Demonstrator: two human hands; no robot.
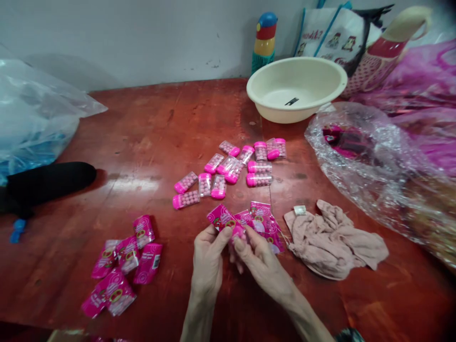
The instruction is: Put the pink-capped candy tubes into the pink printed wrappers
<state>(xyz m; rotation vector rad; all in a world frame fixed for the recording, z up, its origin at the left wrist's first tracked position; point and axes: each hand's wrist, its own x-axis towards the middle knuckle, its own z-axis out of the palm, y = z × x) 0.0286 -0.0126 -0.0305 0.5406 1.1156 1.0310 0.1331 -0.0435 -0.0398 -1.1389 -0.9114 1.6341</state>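
1. The left hand (208, 259) and the right hand (261, 261) met near the front of the red wooden table (142, 128), fingers pinched together on one small pink-capped candy tube (237, 232) and a shiny pink wrapper (221, 217).
2. More flat pink wrappers (263, 218) lay just behind the hands. A crumpled beige cloth (335, 240) sat to the right. A pile of wrapped pink packs (121, 266) lay to the left.
3. Bare candy tubes with pink caps (231, 168) lay farther back. The cream plastic bowl (295, 88) held only a small black mark.
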